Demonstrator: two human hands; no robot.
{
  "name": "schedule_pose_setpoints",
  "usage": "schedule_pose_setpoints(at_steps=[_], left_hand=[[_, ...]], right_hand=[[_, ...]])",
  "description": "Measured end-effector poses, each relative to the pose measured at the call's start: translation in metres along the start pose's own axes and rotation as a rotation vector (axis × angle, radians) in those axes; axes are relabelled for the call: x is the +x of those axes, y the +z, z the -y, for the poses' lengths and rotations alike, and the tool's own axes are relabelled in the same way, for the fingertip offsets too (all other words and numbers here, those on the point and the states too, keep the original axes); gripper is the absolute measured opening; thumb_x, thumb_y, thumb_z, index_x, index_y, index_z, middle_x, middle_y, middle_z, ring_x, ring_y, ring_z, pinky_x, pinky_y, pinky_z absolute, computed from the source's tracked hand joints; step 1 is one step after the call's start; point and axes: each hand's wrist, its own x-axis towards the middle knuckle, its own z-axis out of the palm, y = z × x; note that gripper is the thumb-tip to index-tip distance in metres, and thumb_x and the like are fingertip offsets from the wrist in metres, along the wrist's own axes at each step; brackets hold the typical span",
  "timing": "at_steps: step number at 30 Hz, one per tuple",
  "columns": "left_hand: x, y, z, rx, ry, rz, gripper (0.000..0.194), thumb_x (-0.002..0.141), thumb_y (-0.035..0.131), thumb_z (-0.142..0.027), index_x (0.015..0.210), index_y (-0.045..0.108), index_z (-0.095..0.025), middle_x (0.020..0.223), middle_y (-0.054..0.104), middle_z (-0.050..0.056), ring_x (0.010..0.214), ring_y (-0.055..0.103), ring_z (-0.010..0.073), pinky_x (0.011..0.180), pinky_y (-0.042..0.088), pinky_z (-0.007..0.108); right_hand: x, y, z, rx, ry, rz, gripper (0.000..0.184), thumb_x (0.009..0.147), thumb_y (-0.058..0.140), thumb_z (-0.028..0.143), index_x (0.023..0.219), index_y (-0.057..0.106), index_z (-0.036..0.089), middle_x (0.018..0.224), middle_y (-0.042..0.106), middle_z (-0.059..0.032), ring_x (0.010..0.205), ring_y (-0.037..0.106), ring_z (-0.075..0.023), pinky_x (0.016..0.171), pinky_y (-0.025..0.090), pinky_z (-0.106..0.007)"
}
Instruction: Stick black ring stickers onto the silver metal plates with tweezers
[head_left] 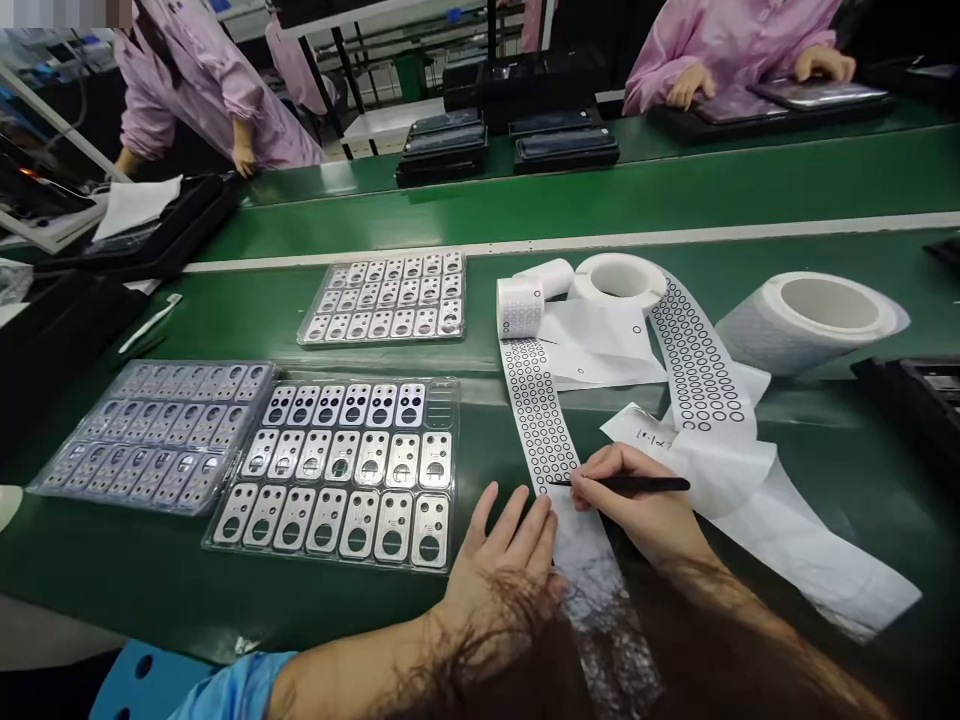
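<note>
With the right hand (pixel 637 500) pinched on black tweezers (pixel 630 485) at the ring-sticker strip (pixel 541 425) and the left hand (pixel 502 560) flat, fingers spread, beside that strip, a slip could crease a ring.

**Paper, plastic and metal on a green counter**

The counter (pixel 675 190) has a smooth, slightly sheeny green surface, likely rubber or vinyl. The strip (pixel 536 410) of black rings is matt white paper, as is the roll (pixel 810 315). The tweezers (pixel 637 484) look matt black; metal or plastic cannot be told. The tray (pixel 341 470) is clear glossy plastic holding brushed, silvery metal plates (pixel 394 520). A second tray (pixel 150 430) lies under shiny clear film. The coats (pixel 195 80) across the counter are pink cloth.
</note>
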Motion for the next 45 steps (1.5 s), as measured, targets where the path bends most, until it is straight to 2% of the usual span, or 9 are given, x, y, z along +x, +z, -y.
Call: schedule_pose_setpoints(at_steps=[3,11,18,22,26,33,39,42,45], left_hand=[[0.000,-0.002,-0.003,-0.011,-0.020,0.035,0.048,0.114,0.041,-0.048,0.133,0.077,-0.022,0.146,0.073,0.000,0.145,0.054,0.0212,0.144,-0.003,0.049],[-0.001,-0.001,-0.004,-0.028,-0.038,0.022,0.047,0.113,0.042,-0.042,0.134,0.078,-0.020,0.148,0.071,0.003,0.149,0.051,0.0271,0.144,0.002,0.055],[-0.003,0.001,-0.007,-0.040,-0.037,0.017,0.046,0.112,0.045,-0.041,0.134,0.078,-0.019,0.149,0.071,0.005,0.169,0.025,0.0290,0.144,0.001,0.056],[-0.002,-0.002,-0.007,-0.071,-0.062,0.049,0.050,0.114,0.038,-0.042,0.136,0.076,-0.019,0.152,0.069,0.004,0.167,0.030,0.0266,0.145,0.000,0.053],[0.000,-0.005,-0.006,-0.085,-0.062,0.091,0.046,0.113,0.044,-0.045,0.139,0.073,-0.019,0.152,0.068,0.003,0.153,0.048,0.0244,0.144,-0.004,0.051],[0.003,-0.009,0.001,-0.175,-0.128,0.007,0.044,0.113,0.049,-0.046,0.133,0.072,-0.015,0.150,0.069,0.012,0.147,0.056,0.0258,0.143,-0.001,0.049],[-0.027,-0.019,0.005,-0.448,0.001,-0.017,0.024,0.108,0.059,-0.029,0.126,0.070,-0.018,0.137,0.076,0.004,0.142,0.062,0.0214,0.139,0.030,0.042],[-0.042,-0.018,0.003,-0.422,0.085,0.019,0.023,0.104,0.064,-0.021,0.126,0.072,-0.019,0.137,0.076,0.002,0.140,0.064,0.0209,0.137,0.036,0.040],[-0.042,-0.018,0.006,-0.385,0.064,0.006,0.024,0.104,0.061,-0.017,0.126,0.072,-0.018,0.134,0.077,0.004,0.136,0.066,0.0195,0.133,0.041,0.040]], right_hand=[[-0.003,0.000,-0.008,-0.048,-0.019,0.007,0.037,0.084,0.087,0.048,0.073,0.063,0.022,0.082,0.072,-0.0027,0.067,0.068,-0.0183,0.067,0.057,-0.032],[-0.004,0.001,0.003,-0.142,-0.017,-0.015,0.033,0.081,0.085,0.047,0.068,0.066,0.023,0.075,0.073,-0.0034,0.069,0.070,-0.0183,0.062,0.057,-0.026],[-0.004,0.002,0.008,-0.172,-0.004,0.011,0.032,0.082,0.083,0.045,0.066,0.067,0.022,0.074,0.073,-0.0040,0.067,0.070,-0.0190,0.059,0.057,-0.026],[-0.007,0.000,0.000,-0.158,0.002,0.006,0.037,0.087,0.084,0.051,0.071,0.065,0.022,0.080,0.074,-0.0041,0.071,0.069,-0.0193,0.064,0.059,-0.029],[-0.007,-0.001,-0.004,-0.163,-0.010,0.014,0.039,0.089,0.084,0.053,0.075,0.066,0.022,0.084,0.075,-0.0035,0.076,0.070,-0.0186,0.068,0.060,-0.029],[-0.005,-0.002,0.024,-0.028,-0.108,0.005,0.031,0.084,0.088,0.034,0.068,0.065,0.021,0.073,0.074,-0.0029,0.060,0.073,-0.0157,0.060,0.061,-0.023],[-0.029,-0.017,0.030,0.068,-0.025,0.131,0.033,0.087,0.087,0.030,0.069,0.061,0.021,0.072,0.072,-0.0015,0.057,0.072,-0.0165,0.057,0.062,-0.024],[-0.036,-0.014,0.030,0.059,0.045,0.203,0.029,0.085,0.085,0.027,0.067,0.063,0.021,0.070,0.072,-0.0013,0.056,0.071,-0.0168,0.055,0.059,-0.025],[-0.034,-0.008,0.035,0.002,0.086,0.262,0.027,0.078,0.082,0.027,0.061,0.062,0.021,0.061,0.070,-0.0017,0.051,0.068,-0.0175,0.051,0.055,-0.024]])
